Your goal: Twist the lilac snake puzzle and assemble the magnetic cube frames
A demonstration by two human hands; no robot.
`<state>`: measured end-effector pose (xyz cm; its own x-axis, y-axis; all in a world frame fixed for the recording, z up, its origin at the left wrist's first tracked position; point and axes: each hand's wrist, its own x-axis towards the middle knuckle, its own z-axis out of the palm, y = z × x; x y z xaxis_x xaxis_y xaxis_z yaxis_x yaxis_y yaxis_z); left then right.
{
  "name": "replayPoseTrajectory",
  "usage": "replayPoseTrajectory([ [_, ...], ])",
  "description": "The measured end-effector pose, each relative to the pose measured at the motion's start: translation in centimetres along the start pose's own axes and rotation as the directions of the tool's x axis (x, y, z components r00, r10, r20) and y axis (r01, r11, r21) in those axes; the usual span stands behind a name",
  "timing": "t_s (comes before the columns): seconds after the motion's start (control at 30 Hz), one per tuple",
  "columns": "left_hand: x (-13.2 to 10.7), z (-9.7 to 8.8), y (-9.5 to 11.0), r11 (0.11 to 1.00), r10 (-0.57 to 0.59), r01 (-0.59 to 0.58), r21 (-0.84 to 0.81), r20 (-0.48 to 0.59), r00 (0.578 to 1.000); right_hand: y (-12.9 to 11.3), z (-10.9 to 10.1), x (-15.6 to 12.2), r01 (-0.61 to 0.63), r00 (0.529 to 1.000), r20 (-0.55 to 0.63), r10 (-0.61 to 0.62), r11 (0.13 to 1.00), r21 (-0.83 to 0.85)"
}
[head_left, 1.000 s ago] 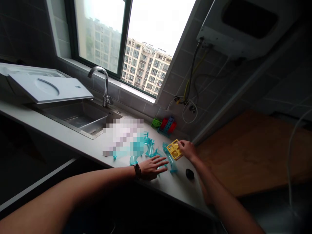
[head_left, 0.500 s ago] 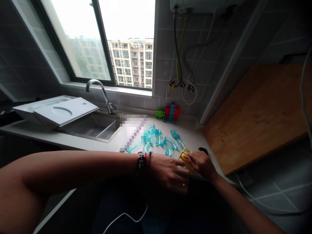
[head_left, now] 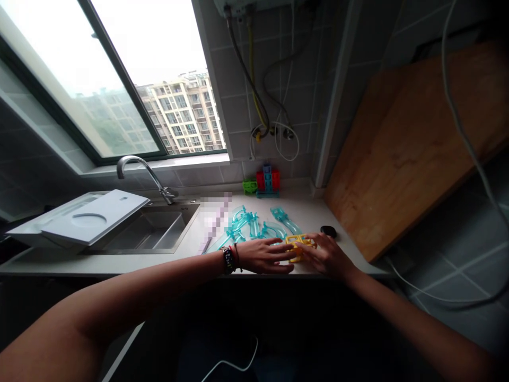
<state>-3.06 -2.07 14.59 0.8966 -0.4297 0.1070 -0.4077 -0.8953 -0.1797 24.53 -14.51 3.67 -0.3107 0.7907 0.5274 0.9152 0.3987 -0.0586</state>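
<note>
A yellow openwork plastic toy block [head_left: 294,240] is at the counter's front edge between my hands. My right hand [head_left: 329,255] grips its right side with thumb and fingers. My left hand [head_left: 264,255], with a watch on the wrist, has its fingers stretched out and apart; their tips reach the block's left side, and whether they press on it I cannot tell. Just behind lie several clear turquoise track pieces [head_left: 254,226], some curved and partly hidden by my left hand. A longer turquoise piece [head_left: 281,214] lies apart from them, behind the yellow block.
Against the back wall stand a green block [head_left: 250,186] and a red and blue block stack [head_left: 268,181]. A black rounded object [head_left: 328,231] lies right of my hands. A sink [head_left: 159,228] with a faucet [head_left: 139,162] and a white box [head_left: 95,215] is left; a wooden board [head_left: 417,148] leans right.
The view has turned and shifted. My left hand's bent fingers have straightened and spread. The yellow block, tilted in my right hand before, now sits lower and more level at the counter edge.
</note>
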Motion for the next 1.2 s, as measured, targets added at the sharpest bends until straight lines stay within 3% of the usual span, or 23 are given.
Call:
replayPoseTrajectory([
  [0.2,0.5,2.1,-1.5,0.993,-0.101,0.097,0.07,0.058,0.993,0.1,0.7,0.5,-0.176,0.984,0.012,0.179,0.951,0.252],
  [0.33,0.9,3.0,-2.1,0.985,-0.159,0.15,0.087,0.117,0.98,0.3,1.1,0.7,-0.185,0.981,0.016,0.192,0.916,0.357],
  [0.47,0.8,3.9,-2.3,0.965,-0.252,0.234,0.12,0.17,0.953,0.4,1.3,0.6,-0.172,0.983,0.007,0.182,0.914,0.368],
  [0.6,0.6,4.4,-2.2,0.958,-0.276,0.252,0.135,0.209,0.938,0.6,1.2,0.6,-0.178,0.982,0.008,0.189,0.912,0.369],
  [1.2,1.4,4.5,-2.2,0.963,-0.249,0.233,0.137,0.112,0.962,0.5,3.3,-0.4,-0.179,0.978,-0.045,0.206,0.924,0.339],
])
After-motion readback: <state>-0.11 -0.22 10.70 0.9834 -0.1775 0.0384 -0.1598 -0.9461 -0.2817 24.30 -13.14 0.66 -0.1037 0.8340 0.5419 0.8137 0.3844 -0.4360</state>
